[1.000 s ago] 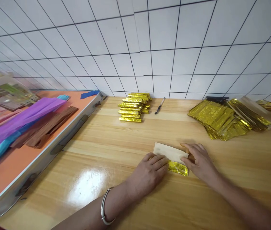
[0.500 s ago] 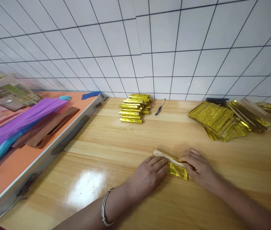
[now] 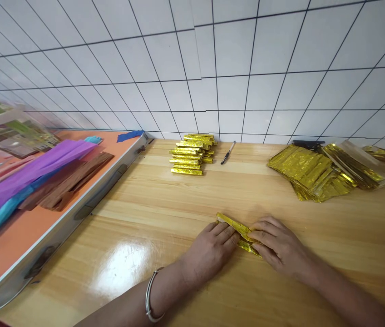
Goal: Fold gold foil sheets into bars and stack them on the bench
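Observation:
A strip of gold foil paper [image 3: 235, 223] lies partly folded lengthwise on the wooden table. My left hand [image 3: 213, 247] presses on its left part, fingers together over the fold. At the right end, my right hand [image 3: 274, 243] grips the folded-over edge between fingers and thumb. The foil's middle is partly covered by my fingers. Farther back, several narrow folded gold strips [image 3: 186, 161] lie in a pile, with a pen [image 3: 228, 153] beside them. A heap of flat gold foil sheets [image 3: 301, 165] rests at the back right.
To the left stands an orange board [image 3: 86, 195] with a raised pale edge. On it lie purple crepe paper [image 3: 47, 168], brown crepe paper [image 3: 76, 181] and a clear plastic box [image 3: 15, 131]. A white tiled wall [image 3: 229, 91] rises behind the table.
The upper long edge of the gold foil has been folded over toward me, covering the pale inner side. My right hand has shifted slightly left with it; my left hand stays put.

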{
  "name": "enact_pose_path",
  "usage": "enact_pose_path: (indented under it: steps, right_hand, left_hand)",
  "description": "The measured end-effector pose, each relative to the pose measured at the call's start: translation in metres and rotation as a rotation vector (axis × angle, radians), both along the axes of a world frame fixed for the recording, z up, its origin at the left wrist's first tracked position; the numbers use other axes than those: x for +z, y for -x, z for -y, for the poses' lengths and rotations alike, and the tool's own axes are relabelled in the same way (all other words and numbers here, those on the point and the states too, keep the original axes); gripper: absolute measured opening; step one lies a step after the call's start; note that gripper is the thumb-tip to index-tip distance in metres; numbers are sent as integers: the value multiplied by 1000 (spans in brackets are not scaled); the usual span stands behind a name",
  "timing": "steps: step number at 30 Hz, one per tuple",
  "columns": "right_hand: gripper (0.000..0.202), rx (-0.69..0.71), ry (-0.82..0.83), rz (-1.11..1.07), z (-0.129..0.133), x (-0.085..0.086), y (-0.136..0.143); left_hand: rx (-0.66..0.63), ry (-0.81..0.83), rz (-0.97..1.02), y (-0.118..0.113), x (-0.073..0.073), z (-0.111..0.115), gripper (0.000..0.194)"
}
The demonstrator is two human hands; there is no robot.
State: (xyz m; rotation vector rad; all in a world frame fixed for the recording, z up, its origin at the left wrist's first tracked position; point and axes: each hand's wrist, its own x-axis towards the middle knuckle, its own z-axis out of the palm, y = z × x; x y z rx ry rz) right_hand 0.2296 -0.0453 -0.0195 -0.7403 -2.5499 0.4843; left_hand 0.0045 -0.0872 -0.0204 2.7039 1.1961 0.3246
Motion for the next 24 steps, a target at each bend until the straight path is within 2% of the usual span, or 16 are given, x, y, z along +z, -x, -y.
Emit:
enact_pose_path:
  steps: [5,8,11,13,14,16,18,20,24]
  right_hand:
    - [22,-27,-60,84,0,-5,0]
    - [24,-28,-83,86,-2,-7,-2]
    - [24,-19,-95,88,-4,-8,-5]
    - [25,-6,-97,101,-5,-11,-6]
    - [25,2,-98,109,-5,-12,-7]
    - [27,-7,-111,118,-7,-16,-9]
    - [30,-81,-145,108,-11,-19,-12]
    - [32,-207,-175,70,-14,-20,-16]
    - [31,-405,-165,-61,-15,-16,-19]
  left_hand:
    - [51,-19,12,0,-2,2,28]
    - [81,-61,76,4,-4,3,19]
    - [183,-183,163,11,-4,0,15]
    - [267,-230,194,15,-3,-3,25]
    - [279,-211,194,17,-2,-6,29]
    - [222,-109,176,21,-1,-10,29]
    - [131,-12,147,23,-2,-13,22]
    - [109,11,105,23,-4,-12,18]
    - [269,-34,-10,20,-5,-7,14]
